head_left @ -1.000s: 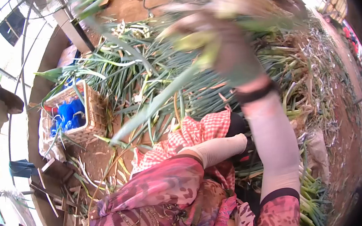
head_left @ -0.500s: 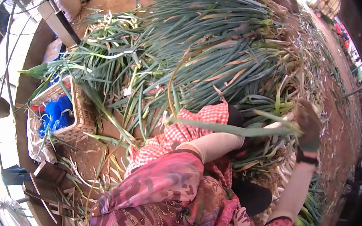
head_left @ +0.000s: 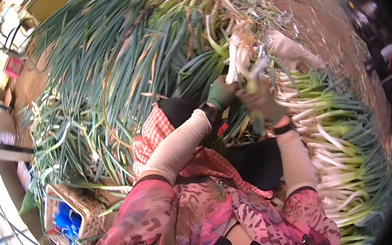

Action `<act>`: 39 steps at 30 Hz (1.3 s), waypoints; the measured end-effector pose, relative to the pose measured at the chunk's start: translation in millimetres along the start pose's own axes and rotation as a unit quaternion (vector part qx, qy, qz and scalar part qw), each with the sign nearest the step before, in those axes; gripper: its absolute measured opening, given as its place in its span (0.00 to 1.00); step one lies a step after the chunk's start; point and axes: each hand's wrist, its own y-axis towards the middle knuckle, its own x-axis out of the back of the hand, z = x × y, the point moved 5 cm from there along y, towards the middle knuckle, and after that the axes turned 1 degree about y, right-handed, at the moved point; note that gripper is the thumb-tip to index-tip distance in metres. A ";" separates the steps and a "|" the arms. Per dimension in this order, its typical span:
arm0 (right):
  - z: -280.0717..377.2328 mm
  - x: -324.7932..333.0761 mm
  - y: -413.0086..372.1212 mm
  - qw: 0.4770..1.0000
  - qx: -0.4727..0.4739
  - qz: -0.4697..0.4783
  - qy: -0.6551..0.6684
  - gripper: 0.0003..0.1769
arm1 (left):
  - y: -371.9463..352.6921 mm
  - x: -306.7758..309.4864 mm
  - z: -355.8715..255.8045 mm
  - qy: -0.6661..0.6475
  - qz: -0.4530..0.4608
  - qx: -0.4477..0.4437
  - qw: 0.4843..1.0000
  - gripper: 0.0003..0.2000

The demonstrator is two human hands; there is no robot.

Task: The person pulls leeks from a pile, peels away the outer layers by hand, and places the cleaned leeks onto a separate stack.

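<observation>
Green onions (head_left: 232, 70) with white shanks and tufts of roots stand out beyond your left hand (head_left: 222, 94), in front of you and close to the pale cloth (head_left: 289, 50). Your left hand, in its green glove, is curled in around the shanks, with little gap left that shows, though the far fingers are hidden. Your right hand (head_left: 262, 103) is just beside it, by a blurred pale stalk (head_left: 254, 73); motion smears the fingers, so I cannot tell how far they are closed or whether they have hold of it. Each stalk should be light, firm and a bit springy in the white part, and probably slick where the skin is moist or loose. The green leaves look limp by comparison and are likely to fold, crease or tear if they take the pull. Take hold around the firm white shank, a little above the roots, snug enough to stop it sliding but not so hard that it bruises; the fine roots would make a poor handle. More stalks lie in a row (head_left: 328, 160) to your right, white ends towards you, while a leafy heap (head_left: 96, 51) spreads ahead and to your left, beyond the crate (head_left: 82, 203).
</observation>
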 end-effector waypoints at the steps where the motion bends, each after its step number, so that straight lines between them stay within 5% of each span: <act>1: 4.2 -34.6 -0.2 0.999 0.016 -0.020 -0.027 0.23 | -0.4 -2.2 -3.3 -0.020 0.033 -0.049 0.998 0.17; 4: 0.6 -19.5 15.9 0.966 0.115 -0.045 -0.225 0.16 | -21.7 11.2 -31.3 -0.160 0.092 0.028 0.982 0.16; 6: -40.7 48.5 28.3 0.938 0.094 -0.176 -0.283 0.15 | -16.9 21.7 -12.8 -0.184 0.140 0.033 0.972 0.17; 7: -5.1 68.7 21.6 0.931 -0.031 -0.273 -0.242 0.17 | -20.2 27.5 -15.3 -0.178 0.164 0.030 0.970 0.18; 8: 18.2 83.4 15.2 0.920 -0.013 -0.382 0.085 0.19 | -23.2 32.3 -18.7 -0.157 0.170 0.048 0.972 0.18; 9: 8.6 131.8 8.1 0.910 -0.024 -0.413 0.025 0.18 | -27.7 35.7 -23.5 -0.136 0.176 0.068 0.973 0.17; 11: 31.6 133.6 18.6 0.932 0.085 -0.336 0.103 0.14 | -32.1 30.9 -22.8 -0.139 0.204 0.089 0.965 0.17; 13: 33.1 107.2 25.2 0.982 -0.051 -0.172 0.052 0.12 | -30.2 22.7 -22.2 -0.188 0.246 0.089 0.947 0.16; 14: 14.7 96.7 37.6 0.989 0.051 -0.092 -0.106 0.16 | -29.3 19.2 -16.5 -0.182 0.269 0.095 0.941 0.15; 16: -5.0 55.5 53.1 0.982 0.010 0.002 -0.186 0.23 | -31.6 14.6 -15.6 -0.182 0.287 0.100 0.935 0.15; 17: -2.4 29.8 53.6 0.986 -0.128 0.013 -0.106 0.25 | -33.8 13.6 -15.6 -0.182 0.295 0.103 0.932 0.15; 21: -8.8 31.5 79.5 0.989 0.040 -0.105 -0.099 0.30 | -36.0 25.8 -22.1 -0.190 0.252 0.138 0.939 0.16; 23: -30.3 64.7 103.7 0.987 -0.037 -0.030 -0.155 0.33 | -41.3 29.4 -23.4 -0.170 0.280 0.132 0.936 0.16; 24: -14.2 76.6 102.1 0.973 -0.023 -0.063 -0.222 0.27 | -38.3 24.6 -10.6 -0.192 0.335 0.104 0.917 0.16; 26: -6.5 142.4 112.0 0.834 0.092 -0.186 -0.512 0.15 | -41.7 24.3 -22.7 -0.170 0.300 0.109 0.932 0.15; 27: 5.9 217.6 125.8 0.820 0.131 -0.274 -0.485 0.08 | -42.1 23.4 -28.3 -0.160 0.282 0.111 0.939 0.15; 29: 84.5 298.0 88.9 0.627 0.106 -0.524 -0.567 0.12 | -40.0 26.7 -26.5 -0.201 0.264 0.128 0.935 0.13; 30: 107.4 345.1 68.8 0.731 0.078 -0.568 -0.371 0.17 | -37.7 30.7 -24.2 -0.191 0.252 0.122 0.941 0.13; 31: 132.8 341.1 53.0 0.796 0.162 -0.583 0.019 0.20 | -34.5 33.5 -23.6 -0.181 0.241 0.114 0.947 0.13; 33: 155.5 350.6 34.8 0.838 0.162 -0.521 -0.017 0.20 | -32.2 33.4 -31.6 -0.186 0.213 0.108 0.953 0.10; 34: 154.7 326.3 25.2 0.848 0.106 -0.460 -0.241 0.17 | -28.7 32.7 -34.4 -0.187 0.204 0.101 0.956 0.09; 35: 141.1 302.5 18.1 0.864 0.099 -0.389 -0.304 0.14 | -25.6 33.2 -39.0 -0.190 0.191 0.094 0.959 0.09; 37: 59.7 214.6 5.0 0.977 0.031 -0.129 -0.169 0.16 | -22.7 35.8 -49.9 -0.196 0.139 0.062 0.969 0.08; 39: -18.3 106.9 -26.0 0.964 -0.238 0.109 -0.045 0.19 | -20.1 40.4 -50.8 -0.212 0.086 0.051 0.972 0.09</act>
